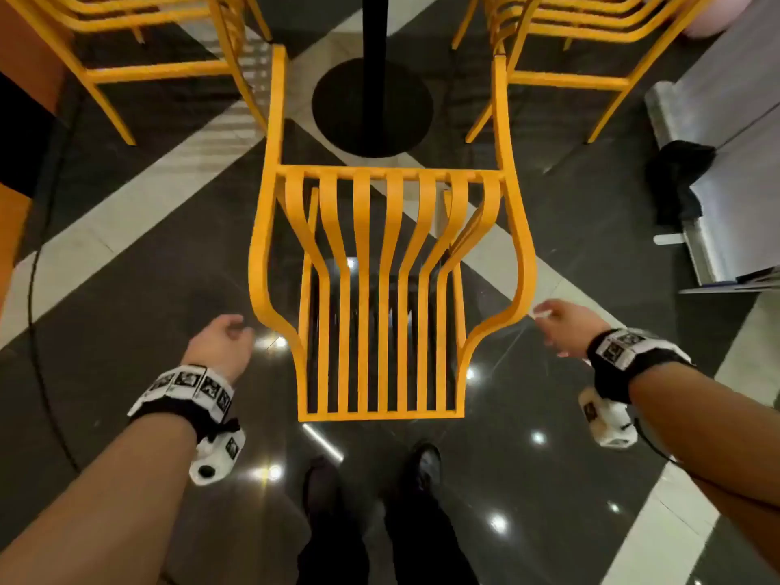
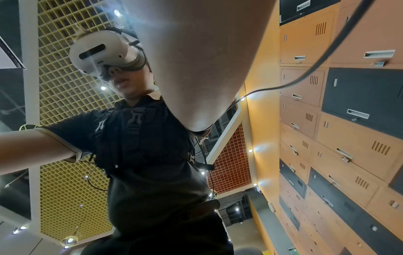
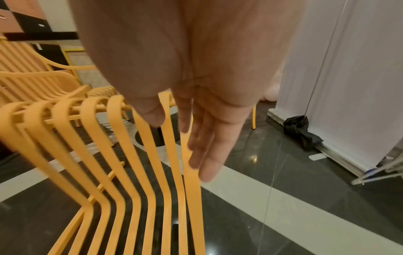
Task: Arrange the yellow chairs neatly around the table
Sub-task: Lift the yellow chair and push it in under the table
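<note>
One slatted yellow chair [image 1: 382, 289] is standing on the dark polished floor [image 1: 548, 415], its seat facing the table's black round base [image 1: 372, 105]. Two further yellow chairs [image 1: 139, 48] [image 1: 591, 44] are sitting beyond it, one on either side of that base. Just beside the near chair's back, the left hand [image 1: 219, 337] is hovering with fingers loosely curled, holding nothing. On the chair's other side, the right hand [image 1: 561, 325] is hanging near the armrest, its fingers [image 3: 209, 155] straight and together, gripping nothing. A folded black umbrella [image 1: 677, 179] is lying further right of the base.
</note>
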